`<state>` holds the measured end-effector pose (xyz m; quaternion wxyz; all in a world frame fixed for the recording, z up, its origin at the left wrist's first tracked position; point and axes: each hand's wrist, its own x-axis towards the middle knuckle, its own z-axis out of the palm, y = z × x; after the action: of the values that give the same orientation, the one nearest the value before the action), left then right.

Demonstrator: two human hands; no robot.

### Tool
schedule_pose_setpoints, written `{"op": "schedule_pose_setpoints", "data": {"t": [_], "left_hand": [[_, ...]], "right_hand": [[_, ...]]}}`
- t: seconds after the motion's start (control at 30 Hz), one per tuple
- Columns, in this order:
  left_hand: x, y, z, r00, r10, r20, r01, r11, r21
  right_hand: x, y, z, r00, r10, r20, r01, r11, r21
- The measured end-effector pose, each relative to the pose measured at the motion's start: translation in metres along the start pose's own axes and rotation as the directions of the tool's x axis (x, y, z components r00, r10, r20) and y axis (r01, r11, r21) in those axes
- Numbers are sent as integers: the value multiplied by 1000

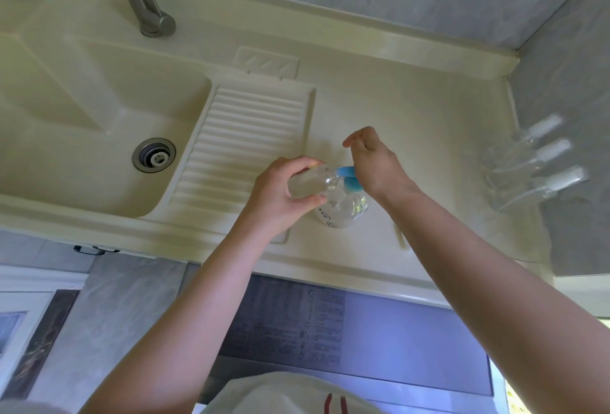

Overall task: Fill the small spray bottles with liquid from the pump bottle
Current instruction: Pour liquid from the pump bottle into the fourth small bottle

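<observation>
Centre frame, on tabletop point(412, 110): left hand point(277, 196) grips small spray bottle point(310, 182), mouth at blue pump nozzle point(345, 170); right hand point(373, 159), fingers loosely curled, presses pump bottle point(343, 209) head. Advice: keep mouth under spout, pump slowly.

Blue print marks the pump bottle point(341, 207), too blurred to read. Dense small print covers the panel point(297, 324) below the surface's near edge, also illegible.
</observation>
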<state>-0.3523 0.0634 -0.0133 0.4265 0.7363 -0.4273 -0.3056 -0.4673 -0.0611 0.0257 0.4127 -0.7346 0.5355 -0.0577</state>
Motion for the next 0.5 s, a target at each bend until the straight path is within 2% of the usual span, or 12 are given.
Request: {"op": "schedule_pose_setpoints", "data": {"t": [0.2,0.5], "left_hand": [[-1,6,-1,1000,12,-9,-13,998,-54],[-2,3,0,1000,-15,14,16,998,-53]], "right_hand": [[2,-5,-13,999,-39,-2,39,998,48],[2,3,-5,999,-37,-1,37,999,21]]}}
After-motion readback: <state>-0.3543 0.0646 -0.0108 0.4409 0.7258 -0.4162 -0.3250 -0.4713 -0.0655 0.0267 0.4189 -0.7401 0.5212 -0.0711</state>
